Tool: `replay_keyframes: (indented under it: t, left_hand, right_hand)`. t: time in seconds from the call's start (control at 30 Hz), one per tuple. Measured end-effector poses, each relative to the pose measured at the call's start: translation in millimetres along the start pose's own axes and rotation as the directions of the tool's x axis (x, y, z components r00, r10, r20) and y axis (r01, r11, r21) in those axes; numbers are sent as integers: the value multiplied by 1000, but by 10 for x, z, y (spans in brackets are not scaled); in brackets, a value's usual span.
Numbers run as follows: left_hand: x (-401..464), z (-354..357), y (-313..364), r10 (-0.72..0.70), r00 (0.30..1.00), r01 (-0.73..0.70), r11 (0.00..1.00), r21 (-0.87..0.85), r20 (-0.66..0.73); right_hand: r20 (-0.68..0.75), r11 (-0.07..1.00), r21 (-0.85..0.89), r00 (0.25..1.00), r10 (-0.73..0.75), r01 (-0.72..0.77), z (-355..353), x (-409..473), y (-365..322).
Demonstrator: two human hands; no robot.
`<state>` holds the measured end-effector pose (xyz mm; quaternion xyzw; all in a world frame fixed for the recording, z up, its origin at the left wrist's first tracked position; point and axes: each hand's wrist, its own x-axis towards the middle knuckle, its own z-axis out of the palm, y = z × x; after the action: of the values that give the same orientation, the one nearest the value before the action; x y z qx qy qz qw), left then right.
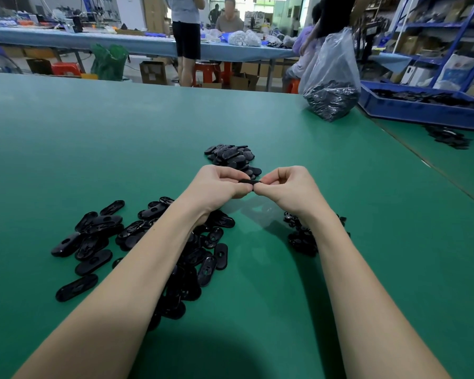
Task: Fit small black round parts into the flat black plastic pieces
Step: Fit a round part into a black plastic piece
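Pinching one flat piece (249, 182) edge-on between both hands, left hand (219, 184) and right hand (288, 184) curled on its ends above the counter (148, 132), I am judging a square, steady thumb-press seats the round part best.

Hands (253, 183) hide most of flat piece (249, 181); round part not visible.

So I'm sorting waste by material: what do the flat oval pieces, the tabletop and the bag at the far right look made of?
Flat oval pieces: likely moulded hard plastic, glossy black, with sharp highlights on their rims. Tabletop: a matte green mat, perhaps rubber or vinyl, showing only soft sheen. Bag: thin clear plastic film, crinkled and see-through.
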<state>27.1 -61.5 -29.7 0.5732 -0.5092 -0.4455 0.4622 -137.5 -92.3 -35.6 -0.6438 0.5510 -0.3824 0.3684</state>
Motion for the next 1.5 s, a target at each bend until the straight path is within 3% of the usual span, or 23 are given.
replay_keyframes:
  t: [0.43,0.6,0.97,1.13,1.5]
  left_hand:
    - [-4,-32,-11,-19,1000,19,1000,4,6]
    - [-11,-47,2,-9,997,20,988,-150,76]
    - [18,-100,94,-68,987,108,952,-285,147]
    - [14,-78,85,-87,986,121,960,-253,141]
    - [36,-33,6,-84,995,93,980,-177,58]
  right_hand:
    - [1,999,39,1000,20,-20,41,-37,11]
    - [95,960,265,993,69,-92,-55,-43,30]
    - [273,816,470,935,228,-336,-60,-11,22]
    - [286,811,461,926,248,-360,-51,-16,4]
    - [105,955,239,982,156,-178,11,-64,-35]
